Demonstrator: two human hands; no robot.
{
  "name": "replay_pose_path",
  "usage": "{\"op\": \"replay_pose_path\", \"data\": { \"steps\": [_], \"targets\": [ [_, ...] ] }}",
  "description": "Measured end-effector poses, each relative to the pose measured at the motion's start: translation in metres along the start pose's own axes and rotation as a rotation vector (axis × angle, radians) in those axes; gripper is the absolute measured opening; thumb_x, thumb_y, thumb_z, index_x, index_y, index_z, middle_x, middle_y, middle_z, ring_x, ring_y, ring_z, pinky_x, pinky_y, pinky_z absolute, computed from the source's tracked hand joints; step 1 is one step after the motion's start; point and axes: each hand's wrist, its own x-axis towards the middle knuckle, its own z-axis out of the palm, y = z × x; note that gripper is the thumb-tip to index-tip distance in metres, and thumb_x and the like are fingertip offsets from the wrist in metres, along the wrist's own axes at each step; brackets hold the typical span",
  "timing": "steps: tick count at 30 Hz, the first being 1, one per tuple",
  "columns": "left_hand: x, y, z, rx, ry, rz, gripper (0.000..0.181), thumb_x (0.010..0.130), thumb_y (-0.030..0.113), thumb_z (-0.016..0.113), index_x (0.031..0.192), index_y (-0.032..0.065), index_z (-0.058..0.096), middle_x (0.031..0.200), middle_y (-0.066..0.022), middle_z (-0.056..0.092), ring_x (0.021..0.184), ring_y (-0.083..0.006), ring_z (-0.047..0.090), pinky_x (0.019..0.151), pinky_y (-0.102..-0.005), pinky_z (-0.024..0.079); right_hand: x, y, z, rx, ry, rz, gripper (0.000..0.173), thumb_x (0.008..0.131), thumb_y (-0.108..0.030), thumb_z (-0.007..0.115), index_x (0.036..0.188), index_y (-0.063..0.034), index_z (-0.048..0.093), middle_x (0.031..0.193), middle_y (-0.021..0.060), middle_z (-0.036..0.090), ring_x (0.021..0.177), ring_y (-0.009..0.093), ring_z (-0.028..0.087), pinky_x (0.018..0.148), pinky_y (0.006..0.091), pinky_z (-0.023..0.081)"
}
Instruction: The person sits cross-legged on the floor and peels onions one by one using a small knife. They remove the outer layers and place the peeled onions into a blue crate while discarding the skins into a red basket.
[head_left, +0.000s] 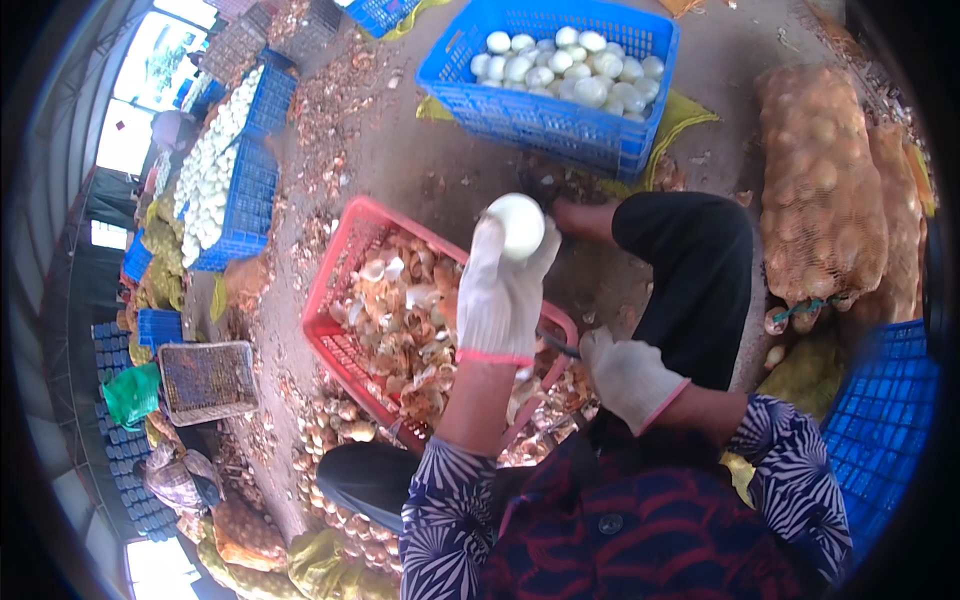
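Note:
My left hand (502, 292), in a white knit glove with a pink cuff, holds a peeled white onion (516, 226) up at its fingertips. Below and beside it stands a red plastic crate (319, 300) with many papery onion skins (409, 322) inside. My right hand (626, 375), gloved alike, is closed around the handle of a knife (559, 343), whose dark blade points left over the crate's right edge. Beyond my hands, a blue plastic crate (540, 124) holds many peeled onions (577, 71).
Mesh sacks of unpeeled onions (821, 180) stand at the right, above a blue crate (885, 427). Blue crates heaped with peeled onions (217, 180) stand at the left. Unpeeled onions (367, 536) lie by my left leg. A person (176, 480) is at the lower left. Skins litter the floor.

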Motion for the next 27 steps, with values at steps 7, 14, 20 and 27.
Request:
{"op": "replay_pose_path", "data": {
  "steps": [7,14,20,27],
  "targets": [
    [0.135,-0.053,0.060,-0.051,-0.071,-0.103,0.034,0.099,0.025,0.061,0.125,0.0059,0.053,0.118,-0.0102,0.059,0.110,-0.0255,0.057,0.100,-0.0522,0.048,-0.011,0.009,-0.001,0.211,-0.166,0.160,0.026,0.093,-0.017,0.049,0.108,0.0041,0.049,0.075,0.0221,0.069,0.069,0.041,0.070,0.057,0.0532,0.054],
    [0.155,-0.057,0.080,0.354,-0.037,-0.166,0.066,0.092,0.040,0.066,0.141,0.0023,0.045,0.132,-0.0122,0.052,0.118,-0.0307,0.051,0.102,-0.0474,0.041,0.000,0.012,0.009,-0.018,-0.109,0.037,0.040,0.086,-0.010,0.055,0.122,0.0091,0.055,0.102,0.0296,0.064,0.063,0.030,0.071,0.046,0.0398,0.055],
    [0.058,0.014,0.009,0.428,-0.069,-0.071,0.049,0.094,0.031,0.066,0.126,-0.0024,0.052,0.120,-0.0176,0.059,0.109,-0.0319,0.060,0.097,-0.0466,0.049,0.007,0.006,0.007,-0.209,-0.167,-0.089,0.028,0.088,-0.010,0.055,0.111,0.0069,0.058,0.094,0.0249,0.067,0.068,0.030,0.072,0.048,0.0420,0.055],
    [-0.078,0.128,-0.065,0.278,0.037,0.226,0.052,0.094,0.031,0.063,0.134,-0.0016,0.053,0.126,-0.0170,0.062,0.116,-0.0328,0.059,0.103,-0.0489,0.045,-0.020,-0.007,-0.007,-0.083,-0.445,0.024,0.022,0.092,-0.013,0.054,0.108,-0.0001,0.061,0.091,0.0226,0.069,0.081,0.035,0.072,0.061,0.0524,0.055]
  ]
}}
